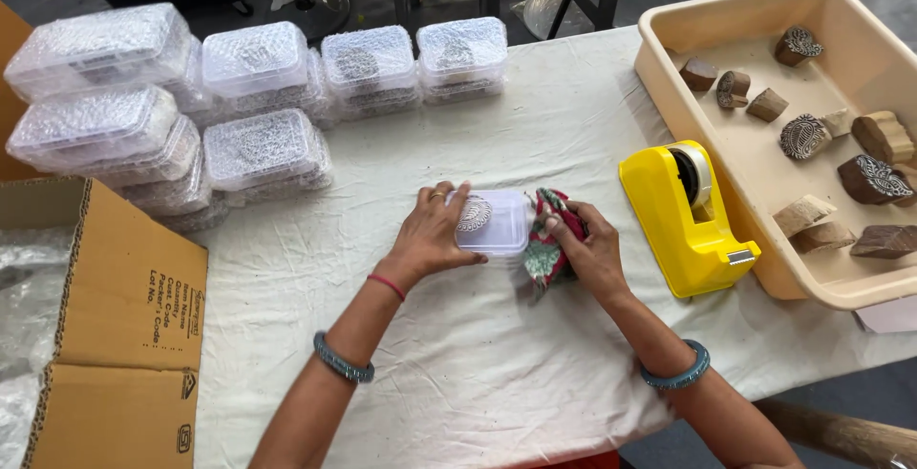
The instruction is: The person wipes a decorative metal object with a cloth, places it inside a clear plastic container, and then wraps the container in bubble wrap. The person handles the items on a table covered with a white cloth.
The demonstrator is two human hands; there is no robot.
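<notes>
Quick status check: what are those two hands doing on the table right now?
Left hand flat on clear plastic box. Right hand gripping patterned cloth beside it. Yellow tape dispenser sits close right.

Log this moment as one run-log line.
left hand: steadies clear plastic box | right hand: grips patterned cloth beside box | nearby: yellow tape dispenser, tray of carved wooden blocks

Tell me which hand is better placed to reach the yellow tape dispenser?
Probably the right hand: it rests on the patterned cloth beside the tape dispenser. The left hand lies on the clear box, farther away.
</notes>
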